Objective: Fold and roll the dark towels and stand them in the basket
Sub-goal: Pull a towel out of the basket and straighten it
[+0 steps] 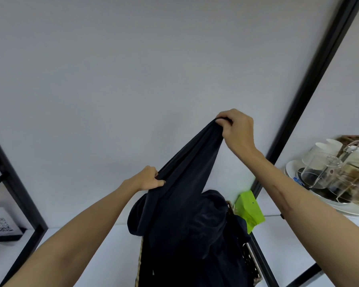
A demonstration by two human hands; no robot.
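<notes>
A dark navy towel (187, 168) hangs stretched in the air in front of a white wall. My right hand (236, 129) pinches its top corner, held high. Lower and to the left, my left hand (147, 180) grips the towel's edge. Under it, more dark towels (195, 224) lie heaped in and over a woven basket (252, 264), which they mostly hide; only its right rim and a strip of its left side show.
A bright green packet (250, 212) stands behind the basket on the white shelf (95, 255). To the right, a tray (340, 208) holds glass jugs and white cups. Black frame posts (311, 79) rise on the right and left. A card with a QR code (0, 224) sits far left.
</notes>
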